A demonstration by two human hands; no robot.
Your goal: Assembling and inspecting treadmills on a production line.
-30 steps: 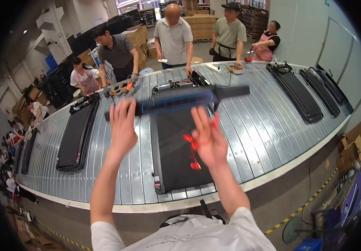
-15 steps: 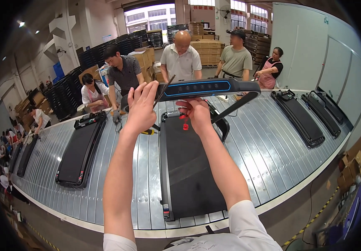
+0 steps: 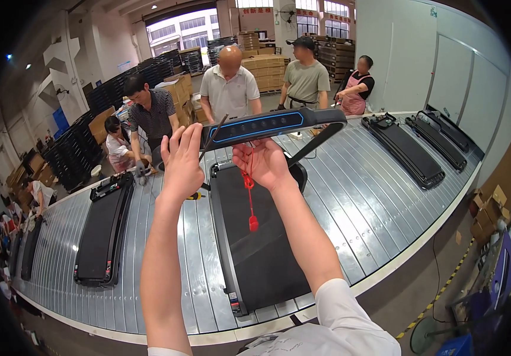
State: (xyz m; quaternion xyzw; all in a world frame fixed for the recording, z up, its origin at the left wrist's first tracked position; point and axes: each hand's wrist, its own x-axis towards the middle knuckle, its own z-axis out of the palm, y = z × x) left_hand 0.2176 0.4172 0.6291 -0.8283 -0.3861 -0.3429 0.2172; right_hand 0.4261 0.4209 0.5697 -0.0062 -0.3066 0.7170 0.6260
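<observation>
My left hand (image 3: 183, 159) is closed round the left end of a black treadmill console (image 3: 255, 127) with a blue-outlined button panel, tilted up above the treadmill (image 3: 261, 237). A thin dark rod (image 3: 213, 136) slants up beside its fingers. Below that hand shows a yellow-and-black piece (image 3: 195, 196); whether it joins the rod I cannot tell. My right hand (image 3: 267, 165) is palm up under the console, its fingers curled on a red cord (image 3: 248, 180). From the cord hangs a red clip (image 3: 253, 223), over the black belt.
The treadmill lies on a slatted metal conveyor (image 3: 356, 219). Another treadmill (image 3: 104, 228) lies to the left, and several more, including one (image 3: 406, 151), lie to the right. Several people stand along the far side, one in a striped shirt (image 3: 155, 113). Cardboard boxes (image 3: 486, 213) sit at the right.
The red cord and clip now hang lower and in fuller view beneath my right hand, which has turned palm up. The whole view has shifted, placing the console further left.
</observation>
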